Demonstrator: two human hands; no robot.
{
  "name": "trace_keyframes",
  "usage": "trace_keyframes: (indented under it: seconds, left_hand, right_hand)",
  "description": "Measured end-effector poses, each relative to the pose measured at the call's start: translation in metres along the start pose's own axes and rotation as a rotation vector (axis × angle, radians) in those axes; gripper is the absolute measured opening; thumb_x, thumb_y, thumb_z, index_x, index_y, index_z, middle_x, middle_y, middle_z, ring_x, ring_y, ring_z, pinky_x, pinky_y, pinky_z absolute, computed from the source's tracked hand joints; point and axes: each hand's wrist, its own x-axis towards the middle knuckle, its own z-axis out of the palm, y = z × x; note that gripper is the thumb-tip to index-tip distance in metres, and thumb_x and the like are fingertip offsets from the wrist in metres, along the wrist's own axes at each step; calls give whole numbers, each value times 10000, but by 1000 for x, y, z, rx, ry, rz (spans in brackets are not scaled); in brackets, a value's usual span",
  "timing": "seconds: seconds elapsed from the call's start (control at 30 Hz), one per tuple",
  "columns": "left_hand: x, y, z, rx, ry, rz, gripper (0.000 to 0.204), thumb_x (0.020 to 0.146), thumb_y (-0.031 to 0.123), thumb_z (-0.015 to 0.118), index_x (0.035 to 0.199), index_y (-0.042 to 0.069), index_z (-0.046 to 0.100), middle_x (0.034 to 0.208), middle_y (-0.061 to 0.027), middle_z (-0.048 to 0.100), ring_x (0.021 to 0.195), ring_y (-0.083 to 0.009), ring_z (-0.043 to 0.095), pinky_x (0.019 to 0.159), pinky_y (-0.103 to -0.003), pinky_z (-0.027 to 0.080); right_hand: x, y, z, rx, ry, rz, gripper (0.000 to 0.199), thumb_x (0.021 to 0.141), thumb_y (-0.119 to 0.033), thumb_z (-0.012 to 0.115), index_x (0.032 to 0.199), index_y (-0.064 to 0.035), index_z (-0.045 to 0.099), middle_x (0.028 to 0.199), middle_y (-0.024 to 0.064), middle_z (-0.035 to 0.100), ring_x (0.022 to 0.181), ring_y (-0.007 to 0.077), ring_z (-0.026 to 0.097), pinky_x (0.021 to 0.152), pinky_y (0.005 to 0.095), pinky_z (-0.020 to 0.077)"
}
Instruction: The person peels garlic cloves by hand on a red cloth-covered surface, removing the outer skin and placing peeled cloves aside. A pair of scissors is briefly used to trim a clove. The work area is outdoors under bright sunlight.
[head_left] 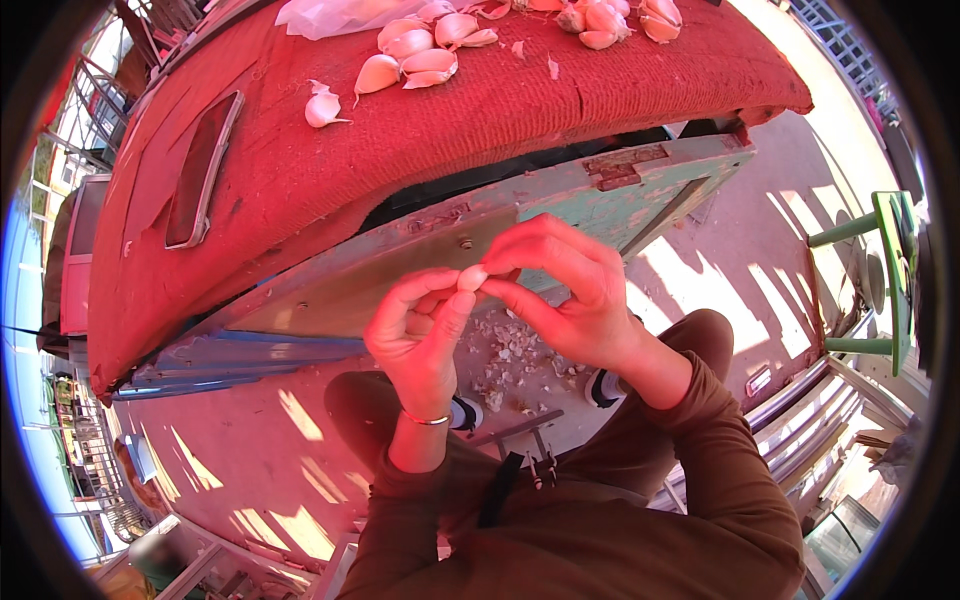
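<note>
Red ribbed cloth [270,150] covers a table outdoors, its near edge hanging above a worn cabinet panel [400,262], while sun stripes the concrete ground around the seated person. In front of that near edge, clear of the tabletop, a small pale garlic clove [471,278] is held up between both hands. Left hand [415,335], with a bracelet [424,420] at the wrist, is half curled and pinches the clove between thumb and fingers; right hand [570,285] is loosely bent, its thumb and fingertips drawn together at the clove's other side, though whether they grip the clove itself or a shred of skin I cannot tell. This clove looks mostly bare, so its peeling seems close to finished. Scattered garlic skins [515,355] on the ground between the shoes suggest that a fair number have already been stripped, yet no pile of peeled cloves can be made out. Plenty appears to be left: a group of unpeeled cloves [410,55] lies toward the table's far edge beside a translucent plastic bag [340,14], a garlic cluster [597,20] sits farther right, and a single clove [322,108] rests apart, toward the smartphone [202,170] near the table's left edge.
</note>
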Motion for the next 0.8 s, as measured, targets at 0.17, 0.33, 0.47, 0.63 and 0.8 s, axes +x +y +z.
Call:
trace_keyframes:
  seconds: [0.17,0.33,0.47,0.63,0.8]
  left_hand:
    - [-2,-1,0,-29,16,-11,204,940,-128,672,1137,-82,643,1124,-177,719,1013,-232,736,906,-356,620]
    - [-2,-1,-2,-66,-3,-11,205,952,-117,663,1152,-81,634,1130,-183,722,1025,-234,734,913,-369,626]
    - [-2,-1,-2,-81,-6,-22,199,957,-111,661,1152,-80,633,1135,-186,721,1028,-234,734,909,-371,628]
    - [-2,-1,0,-76,3,-33,196,957,-108,666,1148,-78,634,1139,-183,718,1031,-230,733,903,-359,625]
    - [-2,-2,-1,-30,31,-5,187,941,-117,687,1121,-78,655,1135,-150,698,1028,-213,727,904,-318,605]
  right_hand:
    - [-2,-1,1,-50,7,-22,222,801,48,821,987,-17,719,972,115,716,859,247,709,732,337,566]
    - [-2,-4,6,57,40,50,175,838,68,784,984,10,706,987,122,677,830,245,711,711,332,579]
    - [-4,0,6,-14,41,3,233,789,48,831,978,-12,709,970,124,712,834,238,711,715,334,565]
    - [-3,4,3,-67,15,-70,243,789,52,827,989,-7,701,991,124,713,844,221,711,714,322,566]
    - [-3,-2,4,1,27,20,227,816,68,790,1017,-8,715,1055,123,677,881,236,711,746,327,577]
